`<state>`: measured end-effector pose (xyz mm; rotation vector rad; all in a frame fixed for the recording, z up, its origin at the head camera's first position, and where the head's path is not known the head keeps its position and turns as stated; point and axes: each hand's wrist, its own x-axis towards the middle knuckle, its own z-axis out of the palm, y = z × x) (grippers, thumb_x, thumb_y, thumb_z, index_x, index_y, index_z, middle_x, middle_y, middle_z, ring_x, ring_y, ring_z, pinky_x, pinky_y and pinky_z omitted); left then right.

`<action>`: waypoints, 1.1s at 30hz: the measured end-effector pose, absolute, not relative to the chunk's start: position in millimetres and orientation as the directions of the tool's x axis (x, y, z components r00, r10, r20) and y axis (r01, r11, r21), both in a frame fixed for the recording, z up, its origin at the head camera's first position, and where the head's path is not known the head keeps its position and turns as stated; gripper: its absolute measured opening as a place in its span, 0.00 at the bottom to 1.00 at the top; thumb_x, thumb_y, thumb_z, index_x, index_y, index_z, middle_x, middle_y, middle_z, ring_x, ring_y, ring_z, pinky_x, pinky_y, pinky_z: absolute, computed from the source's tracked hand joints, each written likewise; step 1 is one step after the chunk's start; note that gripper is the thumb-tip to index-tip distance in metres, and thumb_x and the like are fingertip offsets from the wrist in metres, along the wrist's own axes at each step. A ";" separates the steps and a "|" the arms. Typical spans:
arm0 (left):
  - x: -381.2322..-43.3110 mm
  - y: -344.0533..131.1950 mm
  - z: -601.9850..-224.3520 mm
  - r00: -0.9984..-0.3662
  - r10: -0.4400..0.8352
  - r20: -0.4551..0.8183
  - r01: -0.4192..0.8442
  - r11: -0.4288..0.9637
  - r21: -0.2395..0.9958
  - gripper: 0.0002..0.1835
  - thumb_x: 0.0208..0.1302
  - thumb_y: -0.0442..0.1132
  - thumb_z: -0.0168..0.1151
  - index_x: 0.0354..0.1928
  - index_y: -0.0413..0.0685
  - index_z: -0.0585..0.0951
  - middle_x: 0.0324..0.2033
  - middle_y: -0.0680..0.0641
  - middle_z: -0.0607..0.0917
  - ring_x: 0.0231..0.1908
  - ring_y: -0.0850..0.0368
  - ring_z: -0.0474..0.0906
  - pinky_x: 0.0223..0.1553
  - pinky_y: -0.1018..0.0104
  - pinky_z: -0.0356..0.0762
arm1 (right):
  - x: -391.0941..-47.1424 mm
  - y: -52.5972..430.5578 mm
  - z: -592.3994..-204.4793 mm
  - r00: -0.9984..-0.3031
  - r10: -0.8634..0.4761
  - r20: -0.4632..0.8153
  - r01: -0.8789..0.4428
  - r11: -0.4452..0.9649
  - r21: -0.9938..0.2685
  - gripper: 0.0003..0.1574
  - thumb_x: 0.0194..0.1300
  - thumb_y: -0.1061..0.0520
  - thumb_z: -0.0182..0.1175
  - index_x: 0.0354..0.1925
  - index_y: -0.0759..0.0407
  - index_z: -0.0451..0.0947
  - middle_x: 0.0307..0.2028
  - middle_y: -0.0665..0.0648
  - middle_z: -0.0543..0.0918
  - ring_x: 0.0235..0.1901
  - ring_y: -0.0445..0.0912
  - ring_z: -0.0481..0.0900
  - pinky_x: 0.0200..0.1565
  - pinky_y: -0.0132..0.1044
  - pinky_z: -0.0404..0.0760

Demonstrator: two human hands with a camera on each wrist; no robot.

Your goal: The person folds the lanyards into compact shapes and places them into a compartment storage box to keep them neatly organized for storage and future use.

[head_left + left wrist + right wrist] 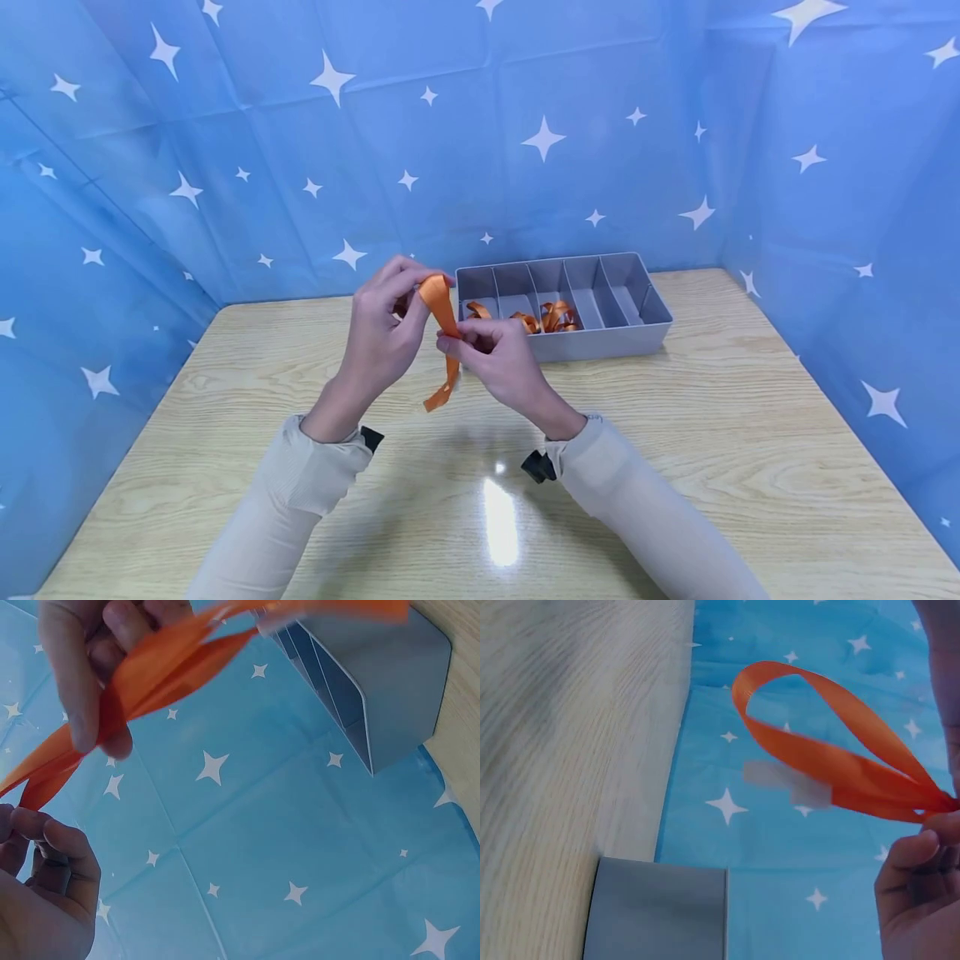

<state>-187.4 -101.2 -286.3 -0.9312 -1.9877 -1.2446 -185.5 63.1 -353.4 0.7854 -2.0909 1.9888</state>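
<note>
An orange ribbon (442, 307) is stretched between both hands above the table, left of the grey box. My left hand (384, 323) pinches its upper part between thumb and fingers. Lower down, my right hand (501, 360) pinches the ribbon's middle. Beneath the right fingers a tail hangs free, and the right wrist view shows it as an open loop (847, 712). A translucent strip (787, 782) sticks out near that loop. In the left wrist view, the ribbon (169, 671) looks folded and bunched where the right fingers grip it.
The grey divided box (600, 343) stands at the back of the wooden table (750, 433). Orange ribbon pieces (558, 317) lie in its three left compartments. A blue star-patterned curtain (450, 142) hangs behind and along the sides.
</note>
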 end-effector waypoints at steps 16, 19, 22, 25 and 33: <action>-195.6 -111.9 -284.0 -0.654 0.169 0.737 0.738 0.356 0.574 0.11 0.72 0.29 0.56 0.43 0.36 0.87 0.32 0.45 0.80 0.17 0.58 0.61 0.19 0.71 0.60 | -176.6 68.9 -357.9 -0.825 -0.332 0.458 -0.469 -0.049 -0.882 0.04 0.64 0.64 0.67 0.35 0.64 0.87 0.23 0.57 0.79 0.19 0.47 0.68 0.22 0.33 0.65; -198.7 -114.7 -285.7 -0.698 0.122 0.705 0.689 0.383 0.615 0.11 0.72 0.29 0.56 0.44 0.38 0.88 0.33 0.46 0.82 0.15 0.58 0.61 0.18 0.71 0.60 | -174.1 69.8 -358.1 -0.812 -0.346 0.470 -0.482 -0.058 -0.874 0.04 0.65 0.64 0.67 0.33 0.64 0.87 0.21 0.55 0.77 0.18 0.46 0.67 0.21 0.33 0.65; -202.3 -116.8 -288.9 -0.739 0.078 0.669 0.637 0.402 0.658 0.11 0.72 0.29 0.55 0.44 0.39 0.88 0.35 0.46 0.84 0.16 0.58 0.65 0.19 0.73 0.64 | -171.8 70.3 -357.8 -0.804 -0.351 0.481 -0.492 -0.063 -0.868 0.04 0.65 0.64 0.66 0.32 0.63 0.86 0.20 0.54 0.76 0.18 0.46 0.68 0.21 0.32 0.66; -205.9 -118.3 -293.6 -0.767 0.055 0.639 0.601 0.411 0.686 0.11 0.71 0.28 0.56 0.45 0.39 0.88 0.36 0.44 0.84 0.19 0.59 0.71 0.21 0.75 0.68 | -170.0 70.0 -356.9 -0.797 -0.354 0.490 -0.498 -0.074 -0.864 0.05 0.65 0.64 0.66 0.31 0.63 0.86 0.20 0.53 0.75 0.18 0.45 0.68 0.21 0.33 0.66; -214.9 -119.0 -307.5 -0.791 0.035 0.611 0.555 0.463 0.691 0.13 0.68 0.26 0.58 0.50 0.40 0.85 0.34 0.44 0.84 0.11 0.59 0.65 0.15 0.73 0.63 | -167.6 72.0 -349.6 -0.757 -0.369 0.539 -0.532 -0.130 -0.836 0.06 0.67 0.64 0.64 0.33 0.66 0.84 0.20 0.54 0.73 0.18 0.45 0.66 0.21 0.33 0.63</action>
